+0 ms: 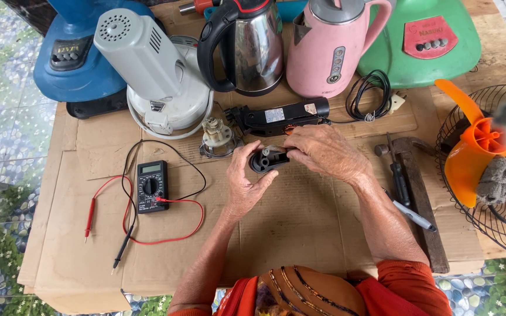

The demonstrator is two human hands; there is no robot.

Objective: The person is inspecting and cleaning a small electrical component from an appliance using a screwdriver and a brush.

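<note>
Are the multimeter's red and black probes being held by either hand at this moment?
No, both probes lie on the cardboard beside the multimeter, while the left hand and right hand hold a small black part.

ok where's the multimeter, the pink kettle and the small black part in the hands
multimeter (151, 186), head view, on its dial
pink kettle (329, 52), head view, on its body
small black part (265, 162), head view, on its rounded end

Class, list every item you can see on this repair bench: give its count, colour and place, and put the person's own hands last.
kettle: 1, steel and black, back centre
pink kettle: 1, right of it
grey motor: 1, back left
blue fan base: 1, far left
green fan base: 1, back right
multimeter: 1, black, red and black leads, left
hammer: 1, right
orange fan blade: 1, right edge
black part: 1, held by both hands
left hand: centre
right hand: centre
</note>
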